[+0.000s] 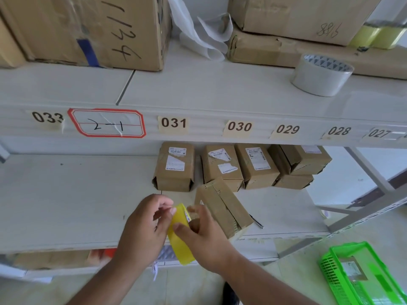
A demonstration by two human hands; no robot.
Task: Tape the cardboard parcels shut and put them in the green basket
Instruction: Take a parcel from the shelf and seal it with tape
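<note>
white shelf (66, 194), both hands (145, 225) gripping yellow tape roll (179, 236)

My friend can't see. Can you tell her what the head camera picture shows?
Two hands, left hand and right hand, hold a yellow roll of packing tape beside a tilted brown cardboard parcel on a white shelf. More parcels stand behind, and a green plastic basket sits on the floor, right.

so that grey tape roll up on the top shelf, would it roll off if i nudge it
Probably not: the grey tape roll lies flat on its side on the top shelf, so a nudge should slide it. It looks light and stiff. Tipped onto its edge, it could roll.
</note>
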